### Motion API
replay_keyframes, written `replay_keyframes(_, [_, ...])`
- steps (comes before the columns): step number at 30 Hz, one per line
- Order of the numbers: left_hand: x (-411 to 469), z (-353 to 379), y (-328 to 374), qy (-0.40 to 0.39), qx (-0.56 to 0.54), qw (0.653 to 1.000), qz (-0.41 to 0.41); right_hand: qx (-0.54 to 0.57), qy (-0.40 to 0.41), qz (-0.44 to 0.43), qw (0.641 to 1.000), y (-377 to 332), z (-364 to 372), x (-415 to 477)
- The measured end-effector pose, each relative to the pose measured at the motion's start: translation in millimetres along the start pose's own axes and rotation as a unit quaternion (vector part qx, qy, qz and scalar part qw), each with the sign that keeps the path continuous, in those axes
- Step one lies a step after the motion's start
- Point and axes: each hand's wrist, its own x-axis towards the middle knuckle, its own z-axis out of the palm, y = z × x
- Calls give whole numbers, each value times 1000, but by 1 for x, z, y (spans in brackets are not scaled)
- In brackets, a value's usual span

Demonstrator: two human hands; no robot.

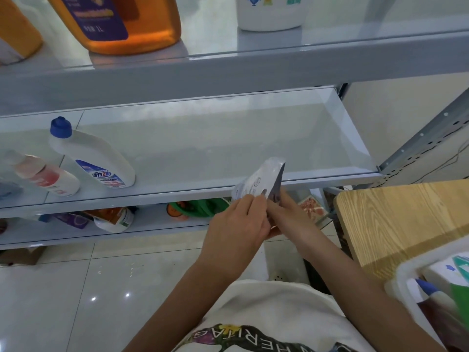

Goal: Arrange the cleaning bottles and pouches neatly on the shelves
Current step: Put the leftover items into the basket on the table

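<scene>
Head view: looks down on a grey metal shelving unit, two hands and a wooden table.
Pouch (260, 180): pale and flat with small print, held upright with a slight tilt; its top edge reaches over the front lip of the middle shelf, its lower end is hidden in the hands.
Left hand (238, 224): fingers curled and closed on the pouch's lower left edge.
Right hand (288, 215): fingers wrapped round the pouch's lower right side, touching the left hand.
Middle shelf (228, 138): glossy pale surface, bare across its middle and right; at its left stand a white bottle with a blue cap (94, 156) and, just beside it, a smaller bottle with a pink label (45, 175).
Top shelf (279, 59): carries an amber bottle (121, 21) with a dark blue label, an orange bottle (15, 29) at the far left and a white bottle (269, 13) well apart to the right.
Bottom shelf (152, 226): holds an orange and white bottle (114, 219) lying over and a green pouch (200, 208) near it; the other items there are too blurred to tell.
Shelf post (426, 138): perforated grey metal, slanting up at the right.
Table (406, 219): light wood grain, just right of the shelving, with a white basket (406, 273) of packages on its near corner.
Floor (76, 288): shiny pale tiles showing spots of reflected light; a brown cardboard box (22, 255) sits under the shelving at the left.
Wall (406, 110): plain cream, behind the post.
</scene>
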Motion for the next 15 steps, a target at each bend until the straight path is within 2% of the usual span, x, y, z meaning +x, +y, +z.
replay_keyframes(2, [-1, 3, -1, -22, -25, 999, -25, -1, -1, -3, 1000, -1, -1, 0])
replay_keyframes(3, [0, 1, -2, -25, -42, 997, -63, -16, 5, -15, 1000, -1, -2, 0])
replay_keyframes(6, [3, -3, -12, -9, -107, 961, -255, -83, 30, -30, 996, 0, -3, 3])
replay_keyframes(8, [1, -3, -17, 0, -110, 939, -327, -132, 46, -37, 990, 0, 0, 4])
replay_keyframes(11, [2, -4, -19, -31, -123, 931, -343, -185, 76, -67, 978, 2, 1, 6])
replay_keyframes(15, [8, 1, -23, -155, -187, 904, -352, -223, 66, -87, 969, 5, 3, 5])
